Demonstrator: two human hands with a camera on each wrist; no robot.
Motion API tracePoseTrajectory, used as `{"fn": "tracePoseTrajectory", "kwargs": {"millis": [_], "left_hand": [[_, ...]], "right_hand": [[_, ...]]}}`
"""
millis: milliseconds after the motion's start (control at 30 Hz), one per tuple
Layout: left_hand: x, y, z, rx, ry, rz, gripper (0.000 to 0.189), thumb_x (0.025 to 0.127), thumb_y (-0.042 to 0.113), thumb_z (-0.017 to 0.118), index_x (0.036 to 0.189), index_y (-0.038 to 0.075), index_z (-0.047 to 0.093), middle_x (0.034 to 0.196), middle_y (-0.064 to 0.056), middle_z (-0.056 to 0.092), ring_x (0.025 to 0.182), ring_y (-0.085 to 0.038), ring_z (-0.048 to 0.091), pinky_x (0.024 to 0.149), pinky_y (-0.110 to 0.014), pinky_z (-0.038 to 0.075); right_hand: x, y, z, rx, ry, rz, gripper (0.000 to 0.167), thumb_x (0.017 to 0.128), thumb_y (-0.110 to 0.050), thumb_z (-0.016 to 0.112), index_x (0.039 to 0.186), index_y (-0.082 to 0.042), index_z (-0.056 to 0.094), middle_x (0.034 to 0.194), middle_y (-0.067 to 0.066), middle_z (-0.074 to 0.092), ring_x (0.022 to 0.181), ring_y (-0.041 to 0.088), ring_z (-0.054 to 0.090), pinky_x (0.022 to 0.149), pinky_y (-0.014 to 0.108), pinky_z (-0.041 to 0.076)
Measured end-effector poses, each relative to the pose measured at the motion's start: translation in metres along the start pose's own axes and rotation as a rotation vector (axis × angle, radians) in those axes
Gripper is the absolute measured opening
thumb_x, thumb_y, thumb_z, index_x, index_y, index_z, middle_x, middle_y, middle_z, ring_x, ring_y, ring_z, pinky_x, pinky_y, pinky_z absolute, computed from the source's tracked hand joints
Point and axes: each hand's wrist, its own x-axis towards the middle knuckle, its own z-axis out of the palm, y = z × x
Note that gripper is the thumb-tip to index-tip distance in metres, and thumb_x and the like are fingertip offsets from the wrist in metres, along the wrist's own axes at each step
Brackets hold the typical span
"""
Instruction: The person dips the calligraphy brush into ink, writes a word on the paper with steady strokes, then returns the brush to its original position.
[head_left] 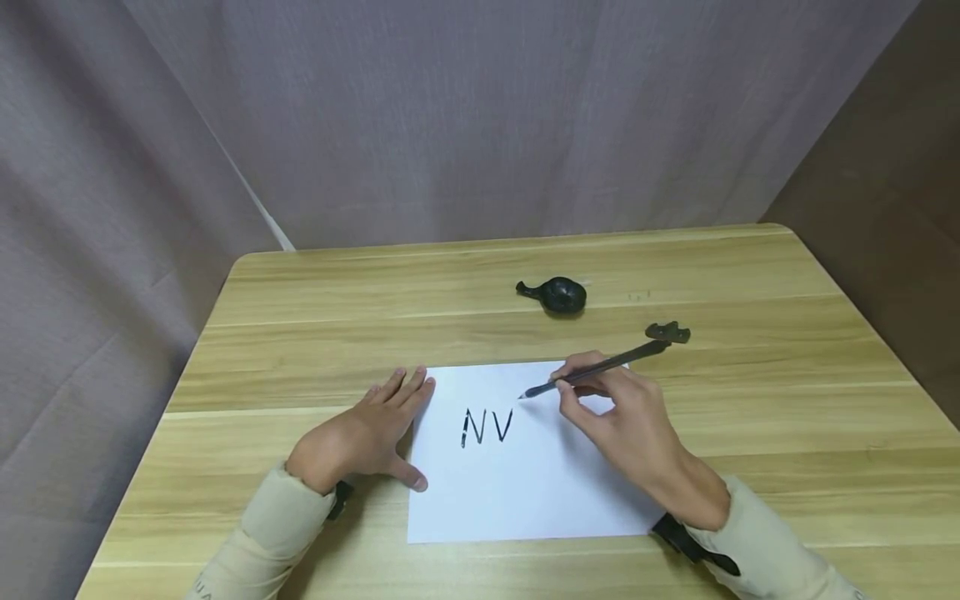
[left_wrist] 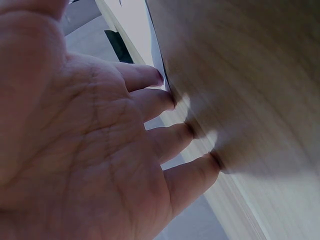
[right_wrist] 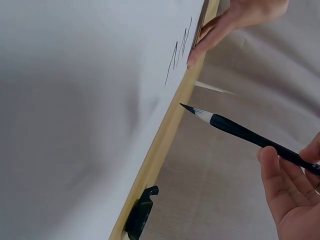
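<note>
A white sheet of paper (head_left: 525, 500) lies on the wooden table, with the black letters N and V (head_left: 487, 427) on its left half. My left hand (head_left: 367, 433) rests at the paper's left edge, fingers spread and fairly straight; its palm fills much of the left wrist view. In my right hand (head_left: 622, 417) a dark writing brush (head_left: 611, 362) is pinched between thumb and fingers. The brush's tip is dark with a pale band above it, and in the right wrist view it points at the sheet without touching it.
Behind the paper sits a black gourd-shaped object (head_left: 562, 296) with a short neck pointing left. A small dark brush rest-like piece (head_left: 667, 332) lies near the brush's far end. Grey curtain (head_left: 480, 125) hangs beyond the table's back edge.
</note>
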Motion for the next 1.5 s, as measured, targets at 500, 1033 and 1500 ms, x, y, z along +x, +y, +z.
{"fn": "tracePoseTrajectory", "kwargs": {"millis": [500, 1033, 1500], "left_hand": [[-0.001, 0.001, 0.000, -0.007, 0.003, 0.001, 0.133, 0.073, 0.047, 0.095, 0.169, 0.004, 0.013, 0.177, -0.016, 0.001, 0.163, -0.040, -0.001, 0.130, -0.059, 0.010], [-0.002, 0.001, 0.000, -0.009, 0.010, 0.001, 0.134, 0.073, 0.048, 0.095, 0.169, 0.004, 0.013, 0.177, -0.015, 0.001, 0.163, -0.040, -0.001, 0.130, -0.060, 0.010], [-0.001, -0.001, 0.000, -0.004, 0.008, 0.001, 0.135, 0.072, 0.050, 0.095, 0.169, 0.004, 0.013, 0.177, -0.015, 0.000, 0.163, -0.040, -0.002, 0.130, -0.060, 0.011]], "right_hand": [[-0.006, 0.000, -0.003, 0.046, 0.012, -0.027, 0.030, 0.080, 0.017, 0.077, 0.103, 0.000, 0.071, 0.100, 0.006, 0.079, 0.083, 0.020, 0.078, 0.078, 0.015, 0.059], [-0.012, 0.003, 0.001, -0.004, -0.005, -0.010, 0.027, 0.082, 0.011, 0.080, 0.104, -0.004, 0.073, 0.100, 0.004, 0.079, 0.081, 0.019, 0.078, 0.078, 0.016, 0.059], [-0.019, 0.001, 0.001, 0.064, -0.047, 0.018, 0.029, 0.080, 0.017, 0.077, 0.102, -0.002, 0.073, 0.097, 0.003, 0.078, 0.082, 0.012, 0.077, 0.077, 0.016, 0.060]]}}
